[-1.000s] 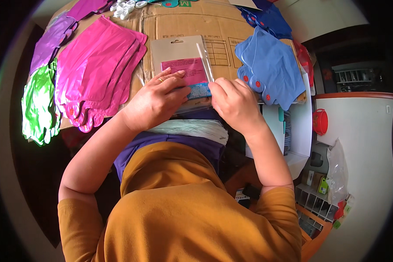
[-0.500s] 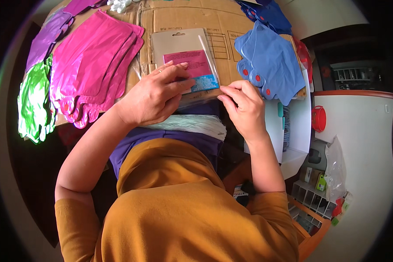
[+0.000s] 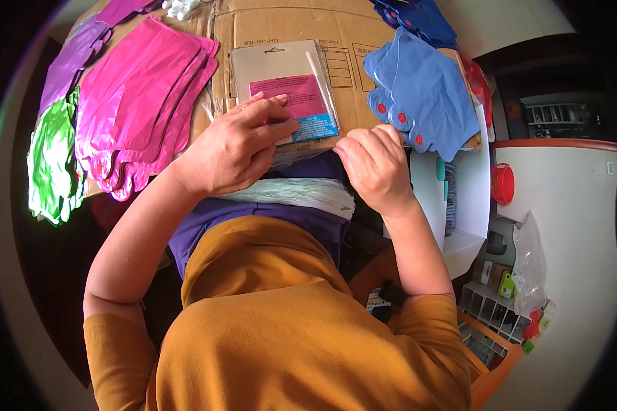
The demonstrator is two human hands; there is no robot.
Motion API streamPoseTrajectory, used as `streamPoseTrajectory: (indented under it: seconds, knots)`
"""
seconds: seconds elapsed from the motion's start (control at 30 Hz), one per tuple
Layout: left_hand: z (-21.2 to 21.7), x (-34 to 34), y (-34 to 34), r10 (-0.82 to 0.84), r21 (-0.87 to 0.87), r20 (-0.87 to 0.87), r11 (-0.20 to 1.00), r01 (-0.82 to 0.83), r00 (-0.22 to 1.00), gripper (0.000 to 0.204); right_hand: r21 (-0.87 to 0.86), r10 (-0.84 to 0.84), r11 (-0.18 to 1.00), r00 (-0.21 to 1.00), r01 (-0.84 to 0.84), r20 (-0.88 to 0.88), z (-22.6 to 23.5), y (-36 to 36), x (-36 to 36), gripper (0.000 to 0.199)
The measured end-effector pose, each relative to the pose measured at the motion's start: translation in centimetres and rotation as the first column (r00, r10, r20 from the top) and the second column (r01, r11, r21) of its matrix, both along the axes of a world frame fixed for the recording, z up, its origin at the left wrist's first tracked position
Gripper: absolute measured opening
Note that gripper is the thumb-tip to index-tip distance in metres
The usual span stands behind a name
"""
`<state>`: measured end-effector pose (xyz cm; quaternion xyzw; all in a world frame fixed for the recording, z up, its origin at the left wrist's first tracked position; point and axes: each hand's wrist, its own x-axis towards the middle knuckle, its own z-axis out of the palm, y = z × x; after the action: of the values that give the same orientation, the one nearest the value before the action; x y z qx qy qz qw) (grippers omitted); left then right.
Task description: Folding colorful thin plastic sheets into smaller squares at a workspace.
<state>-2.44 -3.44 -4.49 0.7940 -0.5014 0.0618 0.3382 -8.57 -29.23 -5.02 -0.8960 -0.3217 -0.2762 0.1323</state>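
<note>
A clear plastic packet [image 3: 248,57] lies on a cardboard surface in front of me. Inside it are a pale card with a hanging slot, a pink sheet [image 3: 301,97], a blue printed label [image 3: 317,128] and a thin white stick [image 3: 321,83]. My left hand [image 3: 234,152] bends its fingers over the packet's lower left part, with the thumb at the near edge. At the lower right corner, my right hand [image 3: 377,168] pinches the plastic edge between thumb and fingers. A bundle of white strings [image 3: 291,194] lies across my lap below the packet.
Flat shiny pink foil pieces [image 3: 140,89] are stacked at left, beside purple [image 3: 72,58] and green ones [image 3: 50,161]. Blue pieces [image 3: 428,92] overlap at right. Below them stands an open white box [image 3: 467,198]. The cardboard [image 3: 281,22] ends just before my lap.
My right hand has shifted slightly left along the packet's near edge, its fingers curling in more tightly. The packet and left hand appear slightly further left in view.
</note>
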Motion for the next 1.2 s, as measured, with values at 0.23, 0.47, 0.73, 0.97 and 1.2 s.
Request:
streamPoseTrajectory:
  seconds: [0.23, 0.47, 0.73, 0.97, 1.2]
  knots:
    - [0.0, 0.2, 0.0, -0.010, 0.021, 0.021, 1.000, 0.010, 1.000, 0.040, -0.051, -0.007, 0.999, 1.000, 0.007, 0.013, -0.3, 0.3, 0.0, 0.008]
    - [0.1, 0.4, 0.3, -0.037, 0.030, -0.032, 0.999, 0.038, 0.999, 0.041, 0.069, 0.288, 0.956, 0.874, -0.284, -0.393, 1.8, 2.2, -5.3, 0.012]
    - [0.2, 0.3, 0.3, -0.029, 0.031, -0.028, 0.999, 0.030, 0.999, 0.040, 0.443, -0.019, 0.844, 0.844, 0.301, -0.536, 1.3, 1.4, -6.4, 0.043]
    - [-0.4, 0.5, 0.4, -0.041, 0.020, -0.002, 0.999, 0.041, 0.999, 0.042, 0.387, 0.238, 0.912, 0.947, -0.140, -0.217, 0.8, 4.0, -4.8, 0.021]
    - [0.1, 0.2, 0.9, -0.038, 0.042, -0.020, 0.998, 0.039, 0.999, 0.048, 0.614, 0.466, 0.773, 0.511, 0.163, -0.722, 1.5, -0.6, -5.7, 0.019]
